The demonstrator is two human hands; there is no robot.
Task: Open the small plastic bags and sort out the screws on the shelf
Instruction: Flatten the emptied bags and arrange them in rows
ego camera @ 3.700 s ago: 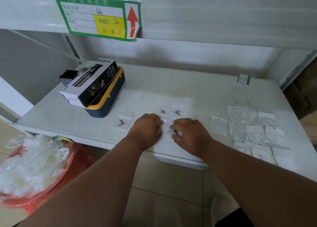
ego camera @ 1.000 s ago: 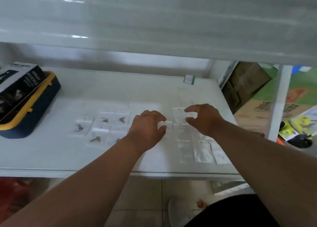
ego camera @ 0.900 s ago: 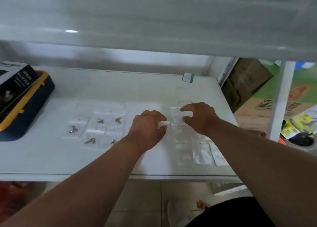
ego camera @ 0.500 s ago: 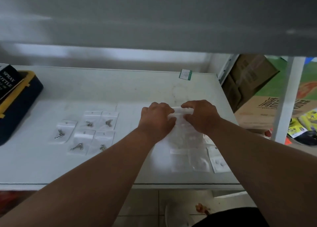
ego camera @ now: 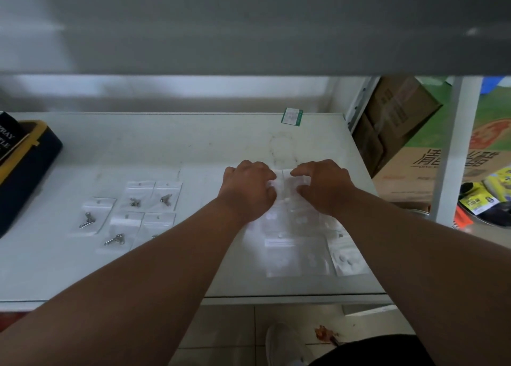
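We see both hands on small plastic bag [ego camera: 286, 181] at far end of right-hand pile [ego camera: 298, 244] on white shelf [ego camera: 193, 144]. Left hand [ego camera: 249, 191] curled, fingertips pinching bag's left edge. Right hand [ego camera: 323, 187] thumb and forefinger pinching right edge. Bag contents too blurred, perhaps small white pieces. Five bags with metal screws [ego camera: 132, 213] lie well apart to left, flat in loose rows. Dark yellow-rimmed case [ego camera: 27, 172] at far left.

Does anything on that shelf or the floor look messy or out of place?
Mostly tidy. The screw bags lie in neat rows, while the white-piece bags overlap loosely. A reddish-brown smear marks the floor tile below, and faint scuffs mark the shelf.
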